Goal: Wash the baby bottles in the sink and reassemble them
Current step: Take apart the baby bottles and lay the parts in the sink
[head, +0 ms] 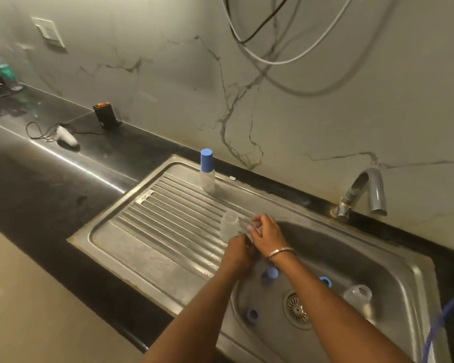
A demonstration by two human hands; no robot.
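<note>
One bottle done, the rest in pieces.
My left hand (237, 251) and right hand (264, 231) pinch a small clear part together, too blurred to name, beside an open translucent bottle (229, 226) on the ribbed steel drainboard (168, 218); the capped bottle (207, 170) stands far left; blue rings (252, 314) and another bottle (358, 294) lie in the basin (351, 244).

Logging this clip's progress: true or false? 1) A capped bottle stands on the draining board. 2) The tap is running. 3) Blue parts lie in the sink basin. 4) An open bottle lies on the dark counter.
1) True: the capped bottle stands upright on the draining board.
2) False: no water shows at the tap.
3) True: blue parts lie near the drain.
4) False: the open bottle stands on the draining board by the hands.
</note>
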